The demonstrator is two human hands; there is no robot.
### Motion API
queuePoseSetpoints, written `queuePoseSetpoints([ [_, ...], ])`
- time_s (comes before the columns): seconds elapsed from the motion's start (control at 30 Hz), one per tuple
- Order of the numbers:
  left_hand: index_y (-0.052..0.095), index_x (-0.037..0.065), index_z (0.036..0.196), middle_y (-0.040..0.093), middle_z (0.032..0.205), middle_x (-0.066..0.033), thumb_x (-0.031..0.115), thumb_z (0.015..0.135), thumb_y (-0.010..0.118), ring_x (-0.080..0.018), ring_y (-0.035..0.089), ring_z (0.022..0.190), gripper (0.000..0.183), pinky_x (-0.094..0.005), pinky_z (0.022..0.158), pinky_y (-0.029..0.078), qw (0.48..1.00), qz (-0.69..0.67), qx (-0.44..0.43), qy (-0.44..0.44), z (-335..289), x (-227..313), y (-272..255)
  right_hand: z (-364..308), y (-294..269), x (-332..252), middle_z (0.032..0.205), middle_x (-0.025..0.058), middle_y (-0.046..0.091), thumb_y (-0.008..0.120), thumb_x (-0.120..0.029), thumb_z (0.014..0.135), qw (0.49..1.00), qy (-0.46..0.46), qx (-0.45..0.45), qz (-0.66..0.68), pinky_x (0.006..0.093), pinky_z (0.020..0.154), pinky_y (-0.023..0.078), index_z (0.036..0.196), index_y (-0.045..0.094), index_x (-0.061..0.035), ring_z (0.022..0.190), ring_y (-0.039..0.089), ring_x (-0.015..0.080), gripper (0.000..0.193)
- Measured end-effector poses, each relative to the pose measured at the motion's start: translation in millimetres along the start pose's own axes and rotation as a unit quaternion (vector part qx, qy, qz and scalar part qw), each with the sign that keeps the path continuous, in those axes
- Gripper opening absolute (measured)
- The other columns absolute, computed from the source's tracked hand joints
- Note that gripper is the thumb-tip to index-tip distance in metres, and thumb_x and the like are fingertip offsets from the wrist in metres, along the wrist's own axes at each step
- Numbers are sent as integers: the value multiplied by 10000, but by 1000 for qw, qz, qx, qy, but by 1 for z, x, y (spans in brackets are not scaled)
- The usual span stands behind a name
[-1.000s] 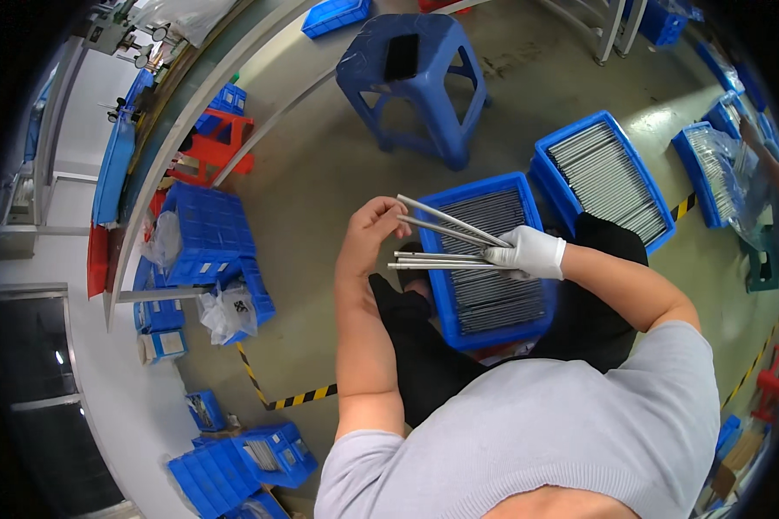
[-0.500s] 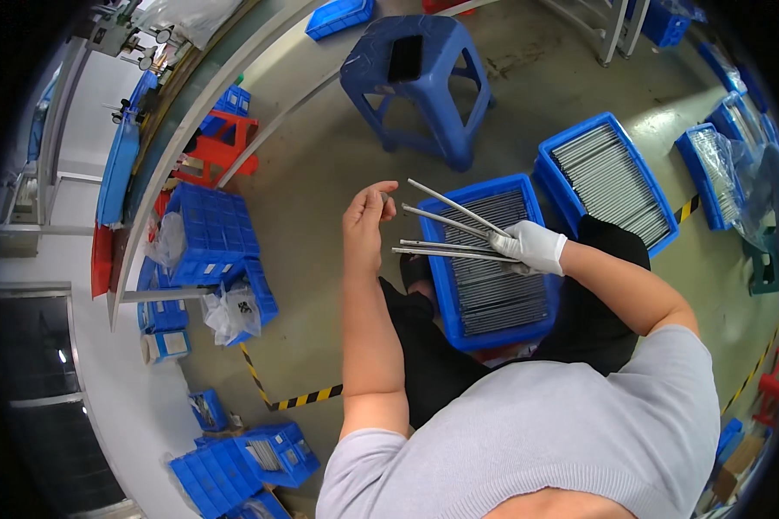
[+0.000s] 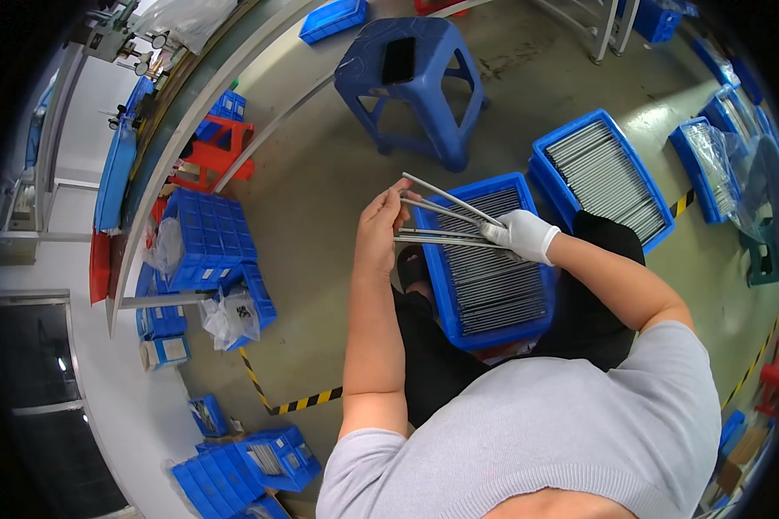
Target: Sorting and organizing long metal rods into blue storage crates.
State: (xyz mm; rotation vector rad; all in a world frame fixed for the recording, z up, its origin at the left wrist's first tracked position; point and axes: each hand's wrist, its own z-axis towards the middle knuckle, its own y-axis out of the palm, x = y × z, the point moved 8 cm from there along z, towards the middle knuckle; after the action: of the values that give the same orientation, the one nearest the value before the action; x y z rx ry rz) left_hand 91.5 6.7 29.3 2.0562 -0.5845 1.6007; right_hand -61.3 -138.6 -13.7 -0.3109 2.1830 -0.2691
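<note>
My right hand (image 3: 528,236), in a white glove, is closed around one end of several thin metal rods (image 3: 446,210). The rods fan out to the left over a blue crate (image 3: 441,290), which holds rows of dark, similar rods (image 3: 502,290). My bare left hand (image 3: 381,223) is at the free ends of the held rods, its fingers extended and reaching the upper tips. Whether the thumb presses on a rod is hard to see. The crate sits between my knees.
To the right, a second blue crate (image 3: 663,232) carries lighter rods. A blue plastic stool (image 3: 446,99) with a dark phone-like slab (image 3: 399,60) stands ahead. Stacked blue crates (image 3: 208,233) and a workbench edge (image 3: 160,164) lie left. Floor tape (image 3: 307,401) runs near my left elbow.
My left hand has moved up to the rod tips, its curled fingers straightening. The gloved right hand, with the rods, has shifted slightly left and up. The view has shifted a little.
</note>
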Motion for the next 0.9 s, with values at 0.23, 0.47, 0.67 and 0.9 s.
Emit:
queuePoseSetpoints([
  [0.23, 531, -43, 1247, 647, 1107, -109, 228, 990, 442, -123, 590, 874, 384, -233, 742, 419, 999, -13, -39, -6, -4, 3, 0, 7, -7, 8, 593, 64, 527, 473, -578, 900, 1000, -1, 21, -2, 320, 537, 435, 840, 660, 2, 537, 521, 162, 612],
  [0.47, 527, -50, 1239, 645, 1101, -133, 197, 984, 455, -180, 640, 926, 362, -275, 787, 468, 997, 27, -77, -17, -6, 3, -4, -2, -4, 3, 563, 27, 468, 495, -560, 897, 999, 32, -19, 11, 281, 474, 387, 806, 646, -23, 498, 465, 131, 565],
  [0.67, 533, -56, 1214, 651, 1069, -155, 183, 976, 472, -217, 656, 920, 342, -291, 785, 502, 994, 7, -105, -20, -7, 3, -5, -7, -5, -2, 563, 19, 462, 504, -539, 904, 998, 14, -48, 41, 278, 472, 374, 806, 652, -39, 497, 449, 124, 531],
  [0.9, 559, -56, 1157, 658, 1021, -181, 231, 990, 430, -278, 666, 898, 356, -340, 798, 517, 986, -95, -124, -55, -8, 4, -3, -12, -8, -6, 568, 18, 477, 512, -509, 916, 999, 6, -45, 29, 271, 474, 373, 865, 662, -31, 498, 455, 118, 503],
])
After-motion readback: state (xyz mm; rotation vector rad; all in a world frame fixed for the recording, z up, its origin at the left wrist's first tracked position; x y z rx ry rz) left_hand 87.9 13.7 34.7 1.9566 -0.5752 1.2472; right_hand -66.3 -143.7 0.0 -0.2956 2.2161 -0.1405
